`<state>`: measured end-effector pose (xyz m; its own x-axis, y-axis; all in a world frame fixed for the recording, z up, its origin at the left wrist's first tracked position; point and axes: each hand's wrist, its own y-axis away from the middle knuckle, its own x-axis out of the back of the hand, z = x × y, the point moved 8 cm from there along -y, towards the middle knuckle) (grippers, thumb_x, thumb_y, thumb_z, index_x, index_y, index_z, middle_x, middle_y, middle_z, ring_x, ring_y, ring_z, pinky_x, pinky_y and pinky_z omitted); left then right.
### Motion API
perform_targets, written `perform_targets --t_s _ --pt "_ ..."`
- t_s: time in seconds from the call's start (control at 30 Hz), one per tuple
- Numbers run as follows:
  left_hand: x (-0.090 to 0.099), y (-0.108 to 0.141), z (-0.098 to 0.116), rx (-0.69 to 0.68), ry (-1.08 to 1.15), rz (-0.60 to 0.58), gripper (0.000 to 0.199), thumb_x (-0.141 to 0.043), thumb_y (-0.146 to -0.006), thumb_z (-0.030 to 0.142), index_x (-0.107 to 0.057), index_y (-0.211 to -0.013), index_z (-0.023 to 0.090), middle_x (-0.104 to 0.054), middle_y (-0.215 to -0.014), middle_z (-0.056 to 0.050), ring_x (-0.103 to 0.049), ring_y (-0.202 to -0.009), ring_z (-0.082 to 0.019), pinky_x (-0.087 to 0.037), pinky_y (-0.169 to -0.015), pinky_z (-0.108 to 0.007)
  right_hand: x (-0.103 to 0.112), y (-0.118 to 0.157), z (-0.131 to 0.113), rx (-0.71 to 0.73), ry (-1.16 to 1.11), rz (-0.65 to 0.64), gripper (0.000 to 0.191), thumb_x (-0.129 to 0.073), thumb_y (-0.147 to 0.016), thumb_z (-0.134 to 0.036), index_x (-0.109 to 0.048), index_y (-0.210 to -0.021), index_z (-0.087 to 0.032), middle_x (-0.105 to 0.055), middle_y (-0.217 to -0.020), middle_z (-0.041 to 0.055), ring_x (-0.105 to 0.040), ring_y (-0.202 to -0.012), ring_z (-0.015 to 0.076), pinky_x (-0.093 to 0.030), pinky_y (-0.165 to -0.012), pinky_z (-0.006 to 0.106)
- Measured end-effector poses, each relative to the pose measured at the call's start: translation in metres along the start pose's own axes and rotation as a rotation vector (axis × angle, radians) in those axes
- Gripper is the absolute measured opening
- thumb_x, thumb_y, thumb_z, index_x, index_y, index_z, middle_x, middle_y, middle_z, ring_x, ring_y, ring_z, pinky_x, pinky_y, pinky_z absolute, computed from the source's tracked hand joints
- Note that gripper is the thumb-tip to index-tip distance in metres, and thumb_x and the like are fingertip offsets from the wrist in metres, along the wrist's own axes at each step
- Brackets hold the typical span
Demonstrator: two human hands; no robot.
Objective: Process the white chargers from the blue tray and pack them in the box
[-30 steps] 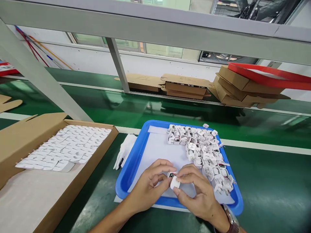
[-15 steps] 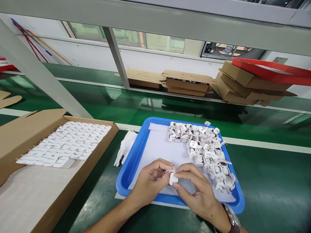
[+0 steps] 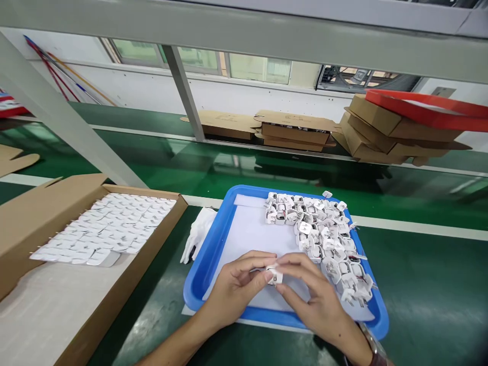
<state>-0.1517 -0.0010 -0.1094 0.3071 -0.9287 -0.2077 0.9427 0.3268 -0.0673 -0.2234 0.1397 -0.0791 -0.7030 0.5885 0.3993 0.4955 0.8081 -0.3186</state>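
From my remote post, I have the left hand (image 3: 242,287) pinching a small white plug housing (image 3: 276,277) above the near part of a blue tray (image 3: 210,249), its grip closed between thumb and fingers. The right hand (image 3: 314,292) curves around the opposite side; I cannot tell whether that grip is closed on it. More white housings (image 3: 328,239) crowd the tray's right side on the green tabletop (image 3: 430,290).

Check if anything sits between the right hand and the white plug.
Nothing visible does. The left hand holds the white plug; the right hand is right beside it, though fingertip contact is too blurred to tell.
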Motion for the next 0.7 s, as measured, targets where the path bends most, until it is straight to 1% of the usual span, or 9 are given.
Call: perform_targets --t_s 0.1,0.2,0.27,0.4,0.5,0.57,0.7 --pt "-0.004 0.002 0.007 -0.035 -0.045 0.005 0.025 -0.073 -0.095 0.023 -0.081 -0.119 0.023 -0.077 -0.126 -0.013 -0.074 -0.117 -0.028 -0.065 -0.097 -0.036 0.004 -0.002 0.014 -0.17 -0.16 0.021 0.032 -0.068 -0.1 -0.023 -0.066 -0.13 -0.032 -0.065 -0.129 0.0076 -0.063 -0.127 0.0242 -0.056 -0.109 0.041" --pt "-0.005 0.004 0.011 -0.057 -0.12 0.005 0.027 -0.07 -0.097 0.022 -0.08 -0.121 0.024 -0.076 -0.131 -0.012 -0.071 -0.124 -0.03 -0.062 -0.102 -0.039 0.0 -0.001 0.023 -0.279 -0.272 -0.014 0.033 -0.069 -0.1 -0.03 -0.067 -0.133 -0.031 -0.068 -0.134 0.007 -0.065 -0.129 0.0247 -0.055 -0.114 0.044" --pt "-0.004 0.006 0.01 -0.055 -0.153 -0.002 0.028 -0.07 -0.097 0.021 -0.08 -0.122 0.025 -0.075 -0.133 -0.012 -0.069 -0.127 -0.03 -0.062 -0.103 -0.04 -0.003 0.001 0.026 -0.318 -0.304 -0.023 0.037 -0.069 -0.099 -0.031 -0.067 -0.136 -0.032 -0.07 -0.134 0.0059 -0.067 -0.128 0.0244 -0.055 -0.114 0.044" --pt "-0.006 0.007 0.007 -0.044 -0.138 -0.036 0.031 -0.07 -0.097 0.021 -0.078 -0.126 0.026 -0.072 -0.137 -0.013 -0.071 -0.124 -0.03 -0.063 -0.1 -0.04 -0.002 0.002 0.024 -0.268 -0.283 0.003 0.035 -0.067 -0.1 -0.025 -0.068 -0.134 -0.034 -0.069 -0.133 0.0046 -0.068 -0.126 0.0223 -0.058 -0.111 0.041" --pt "-0.006 0.007 0.007 -0.054 -0.102 -0.044 0.032 -0.071 -0.096 0.02 -0.078 -0.127 0.026 -0.072 -0.138 -0.014 -0.072 -0.122 -0.031 -0.065 -0.096 -0.04 -0.003 0.002 0.021 -0.241 -0.3 0.002 0.037 -0.066 -0.1 -0.024 -0.067 -0.136 -0.034 -0.068 -0.13 0.0059 -0.071 -0.118 0.0211 -0.063 -0.104 0.038" --pt "-0.006 0.007 0.007 -0.066 -0.075 -0.047 0.032 -0.07 -0.097 0.018 -0.078 -0.127 0.027 -0.072 -0.138 -0.014 -0.07 -0.124 -0.031 -0.064 -0.096 -0.039 -0.004 0.002 0.021 -0.229 -0.311 0.0 0.038 -0.067 -0.101 -0.024 -0.065 -0.137 -0.034 -0.067 -0.127 0.0059 -0.072 -0.113 0.0201 -0.064 -0.1 0.036" --pt "-0.005 0.006 0.009 -0.064 -0.065 -0.043 0.034 -0.07 -0.096 0.015 -0.078 -0.126 0.03 -0.072 -0.138 -0.012 -0.07 -0.125 -0.03 -0.063 -0.097 -0.037 -0.005 0.002 0.022 -0.216 -0.308 0.006 0.04 -0.068 -0.101 -0.024 -0.064 -0.139 -0.036 -0.067 -0.126 0.0052 -0.07 -0.116 0.0197 -0.062 -0.103 0.036"
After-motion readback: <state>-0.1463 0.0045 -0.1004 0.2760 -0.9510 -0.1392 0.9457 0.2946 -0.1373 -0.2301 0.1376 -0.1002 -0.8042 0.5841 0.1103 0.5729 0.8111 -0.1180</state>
